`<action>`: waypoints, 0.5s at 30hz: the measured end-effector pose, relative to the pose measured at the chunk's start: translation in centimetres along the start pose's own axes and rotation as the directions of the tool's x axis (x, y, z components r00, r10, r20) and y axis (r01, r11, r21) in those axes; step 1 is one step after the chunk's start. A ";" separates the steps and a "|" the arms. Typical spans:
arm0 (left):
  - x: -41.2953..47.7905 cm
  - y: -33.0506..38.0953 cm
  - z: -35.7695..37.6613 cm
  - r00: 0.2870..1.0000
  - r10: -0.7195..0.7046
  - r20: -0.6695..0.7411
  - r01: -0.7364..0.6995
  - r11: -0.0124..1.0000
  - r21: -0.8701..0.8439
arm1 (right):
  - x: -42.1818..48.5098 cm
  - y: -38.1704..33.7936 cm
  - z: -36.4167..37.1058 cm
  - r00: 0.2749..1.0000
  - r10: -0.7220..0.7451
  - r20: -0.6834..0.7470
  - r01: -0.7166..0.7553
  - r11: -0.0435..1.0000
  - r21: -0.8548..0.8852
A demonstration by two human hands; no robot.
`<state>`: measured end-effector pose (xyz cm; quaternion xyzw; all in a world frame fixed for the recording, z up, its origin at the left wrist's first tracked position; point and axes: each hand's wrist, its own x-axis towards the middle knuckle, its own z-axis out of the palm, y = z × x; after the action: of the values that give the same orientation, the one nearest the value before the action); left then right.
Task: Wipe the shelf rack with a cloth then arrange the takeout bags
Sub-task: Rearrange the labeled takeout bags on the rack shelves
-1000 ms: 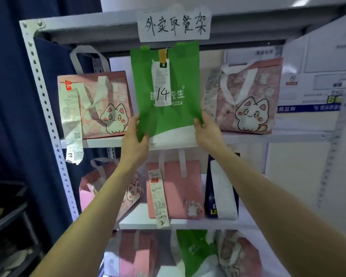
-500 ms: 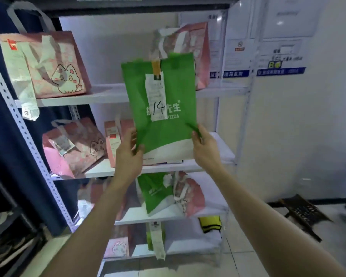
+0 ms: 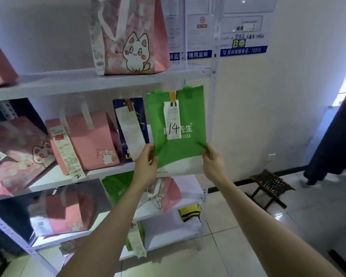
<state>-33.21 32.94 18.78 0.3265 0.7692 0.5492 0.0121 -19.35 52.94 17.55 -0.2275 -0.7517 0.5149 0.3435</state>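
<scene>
A white shelf rack (image 3: 100,81) on the left holds pink bags (image 3: 92,140). A green bag (image 3: 185,152) is upright at the right end of the second shelf. The left hand (image 3: 146,166) pinches its lower left edge and the right hand (image 3: 213,164) its lower right. A receipt (image 3: 173,120) marked 14 hangs on its front.

green bag (image 3: 182,154): matt non-woven cloth, faintly fuzzy
receipt (image 3: 172,120): thin matt paper, slightly creased
shelf rack (image 3: 84,83): smooth painted metal, perforated uprights
pink cat bag (image 3: 134,37): coated fabric with a soft sheen
floor (image 3: 224,260): smooth glossy tiles, reflecting light
</scene>
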 end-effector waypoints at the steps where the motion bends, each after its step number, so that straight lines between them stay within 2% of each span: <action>1: 1.1 -0.8 0.7 1.000 -0.001 0.007 0.001 1.000 -0.004 | 1.2 0.8 0.2 1.000 0.011 -0.005 -0.011 1.000 -0.007; 7: 7.6 -5.5 3.7 0.997 -0.078 -0.008 0.078 0.997 -0.012 | 8.3 4.5 3.3 0.998 0.068 -0.017 -0.069 0.996 -0.051; 13: 14.1 -7.7 5.1 0.998 -0.059 -0.032 0.059 0.998 -0.006 | 15.0 6.9 5.8 0.993 0.105 -0.054 -0.108 0.992 -0.061; 15: 15.4 -8.7 5.9 0.997 -0.067 -0.024 0.068 0.998 0.015 | 16.3 8.1 6.3 0.993 0.120 -0.015 -0.120 0.988 -0.096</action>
<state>-47.33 44.22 14.24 0.2939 0.7842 0.5461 0.0188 -34.95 63.37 13.19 -0.2911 -0.7590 0.4967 0.3041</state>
